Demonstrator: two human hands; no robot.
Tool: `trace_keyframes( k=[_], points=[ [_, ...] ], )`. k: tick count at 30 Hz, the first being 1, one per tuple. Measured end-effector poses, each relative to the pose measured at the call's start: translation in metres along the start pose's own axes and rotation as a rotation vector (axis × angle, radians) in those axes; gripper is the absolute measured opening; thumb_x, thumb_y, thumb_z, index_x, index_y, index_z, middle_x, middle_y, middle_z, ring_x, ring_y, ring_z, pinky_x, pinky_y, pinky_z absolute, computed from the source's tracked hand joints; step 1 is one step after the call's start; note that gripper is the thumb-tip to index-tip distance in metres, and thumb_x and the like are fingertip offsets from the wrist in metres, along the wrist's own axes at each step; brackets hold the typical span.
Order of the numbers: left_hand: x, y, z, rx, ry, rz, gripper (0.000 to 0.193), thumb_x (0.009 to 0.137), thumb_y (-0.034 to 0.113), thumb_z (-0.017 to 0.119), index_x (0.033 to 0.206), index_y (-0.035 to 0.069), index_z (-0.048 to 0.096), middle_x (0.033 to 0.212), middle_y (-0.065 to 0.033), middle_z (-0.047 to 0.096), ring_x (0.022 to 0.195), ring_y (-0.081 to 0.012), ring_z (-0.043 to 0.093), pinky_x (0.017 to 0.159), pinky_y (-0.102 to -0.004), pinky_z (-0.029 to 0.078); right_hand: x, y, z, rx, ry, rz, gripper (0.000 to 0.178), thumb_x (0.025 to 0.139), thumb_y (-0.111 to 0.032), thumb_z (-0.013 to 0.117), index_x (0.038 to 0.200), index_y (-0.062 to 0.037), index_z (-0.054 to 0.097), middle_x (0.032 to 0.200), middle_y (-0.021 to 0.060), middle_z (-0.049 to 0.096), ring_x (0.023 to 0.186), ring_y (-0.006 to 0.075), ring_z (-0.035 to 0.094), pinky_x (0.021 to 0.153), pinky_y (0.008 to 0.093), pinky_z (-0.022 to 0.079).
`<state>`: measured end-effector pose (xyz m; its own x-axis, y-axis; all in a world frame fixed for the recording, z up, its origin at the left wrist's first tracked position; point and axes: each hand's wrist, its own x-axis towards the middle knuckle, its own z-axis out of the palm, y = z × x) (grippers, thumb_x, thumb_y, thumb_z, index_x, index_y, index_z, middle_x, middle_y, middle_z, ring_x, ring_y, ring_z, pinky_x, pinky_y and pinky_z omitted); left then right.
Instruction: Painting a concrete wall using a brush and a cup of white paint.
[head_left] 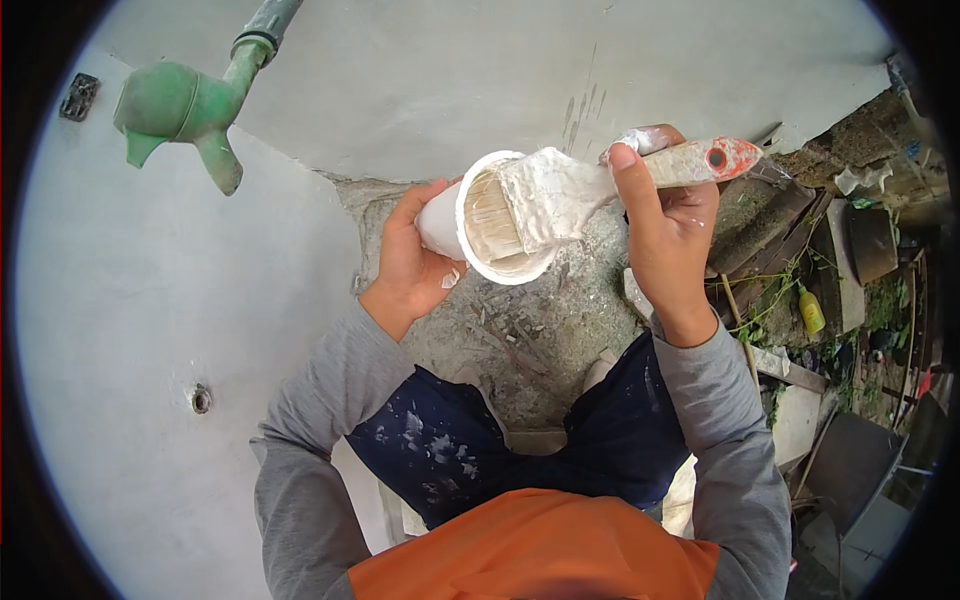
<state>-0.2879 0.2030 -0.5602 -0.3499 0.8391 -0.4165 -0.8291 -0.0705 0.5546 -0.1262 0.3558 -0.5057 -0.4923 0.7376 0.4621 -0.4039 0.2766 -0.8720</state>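
Note:
My left hand (pixel 412 258) is wrapped round a white cup (pixel 438 222), tilted so that its mouth faces right. A wide paintbrush (pixel 560 197) lies across that mouth, its pale bristles inside the cup. White paint coats the brush's ferrule and smears its handle, which ends in a red tip. My right hand (pixel 665 225) grips the handle close to the ferrule, thumb on top. White paint spots both hands. How much paint the cup holds is hidden by the brush.
A green tap (pixel 180 110) on a grey pipe juts out at the upper left. Pale walls (pixel 200 290) stand ahead and left, with a small pipe opening (pixel 202 400). Rough concrete ground (pixel 530 340) lies below. Planks, plants and a yellow bottle (pixel 811 311) clutter the right.

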Motion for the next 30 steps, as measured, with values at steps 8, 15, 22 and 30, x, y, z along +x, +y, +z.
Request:
trace_keyframes(
  k=[8, 15, 22, 30],
  points=[
    [-0.005, 0.001, 0.009, -0.051, 0.096, 0.072, 0.040, 0.093, 0.034, 0.052, 0.114, 0.000, 0.055, 0.107, -0.0099, 0.061, 0.099, -0.0200, 0.063, 0.086, -0.0336, 0.053, 0.005, 0.012, -0.008, 0.283, 0.145, 0.397, 0.011, 0.093, -0.016, 0.062, 0.093, -0.0049, 0.060, 0.070, -0.0038, 0.054, 0.057, 0.0031, 0.040, 0.054, 0.0235, 0.032],
    [-0.015, 0.005, 0.012, -0.066, 0.093, 0.114, 0.042, 0.093, 0.033, 0.049, 0.120, 0.000, 0.053, 0.112, -0.0116, 0.060, 0.101, -0.0221, 0.062, 0.088, -0.0357, 0.053, 0.001, 0.002, -0.013, 0.418, 0.082, 0.565, 0.010, 0.093, -0.018, 0.062, 0.093, -0.0093, 0.057, 0.074, -0.0022, 0.057, 0.059, 0.0072, 0.053, 0.060, 0.0260, 0.048],
    [-0.027, 0.002, 0.015, -0.085, 0.120, 0.140, 0.044, 0.095, 0.033, 0.047, 0.123, 0.001, 0.053, 0.116, -0.0121, 0.059, 0.103, -0.0234, 0.062, 0.084, -0.0370, 0.053, -0.004, 0.007, -0.019, 0.640, 0.051, 0.760, 0.017, 0.095, -0.024, 0.058, 0.095, -0.0075, 0.055, 0.082, 0.0025, 0.062, 0.068, 0.0088, 0.057, 0.059, 0.0240, 0.047],
    [-0.031, -0.005, 0.022, -0.159, 0.121, 0.146, 0.042, 0.094, 0.033, 0.048, 0.122, 0.002, 0.053, 0.116, -0.0122, 0.058, 0.101, -0.0242, 0.060, 0.085, -0.0368, 0.051, -0.007, 0.008, -0.022, 0.799, 0.049, 0.878, 0.017, 0.094, -0.022, 0.058, 0.096, -0.0060, 0.052, 0.086, 0.0049, 0.061, 0.066, 0.0100, 0.051, 0.057, 0.0249, 0.043]
  ],
)
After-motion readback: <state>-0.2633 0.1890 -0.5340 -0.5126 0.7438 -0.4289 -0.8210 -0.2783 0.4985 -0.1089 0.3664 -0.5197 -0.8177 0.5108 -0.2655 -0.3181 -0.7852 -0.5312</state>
